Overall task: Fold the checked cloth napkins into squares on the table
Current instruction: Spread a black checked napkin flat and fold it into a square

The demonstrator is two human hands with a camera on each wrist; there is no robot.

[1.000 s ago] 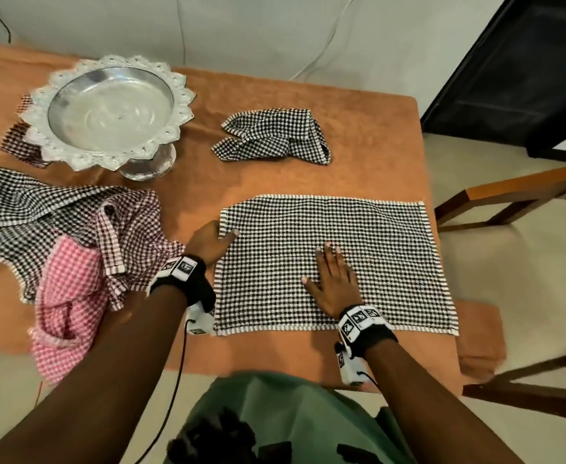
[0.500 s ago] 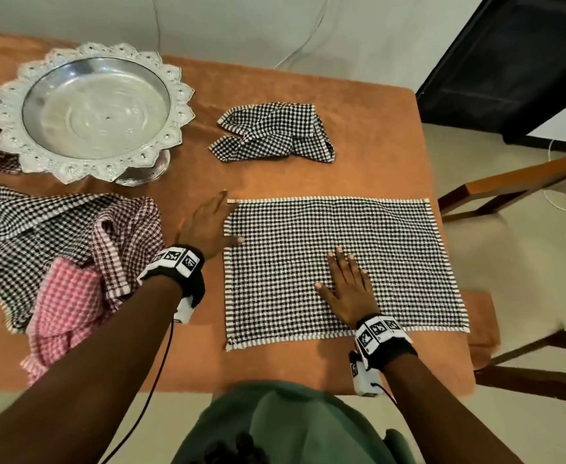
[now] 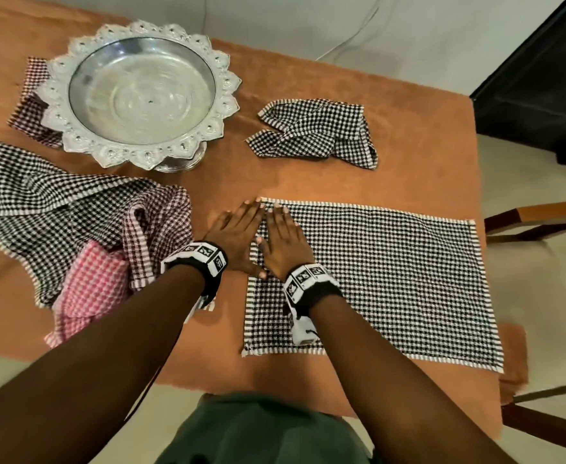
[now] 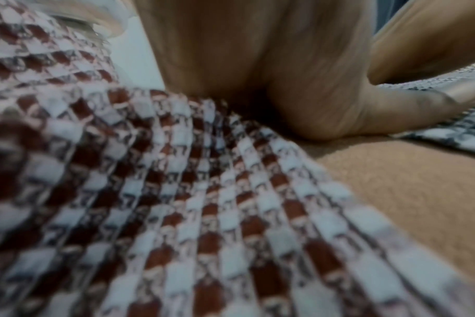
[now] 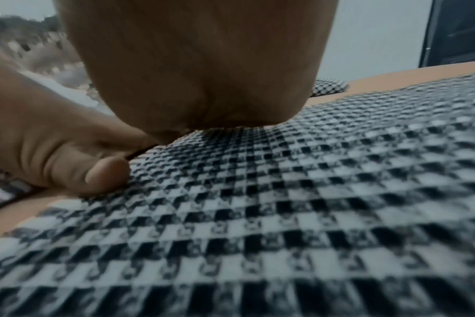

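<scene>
A black-checked napkin lies spread flat on the orange table, near its front right part. Both hands rest side by side at the napkin's far left corner, fingers straight and grasping nothing: the right hand flat on the cloth, the left hand along its left edge. A crumpled napkin lies behind; a napkin heap and silver bowl sit left.
</scene>
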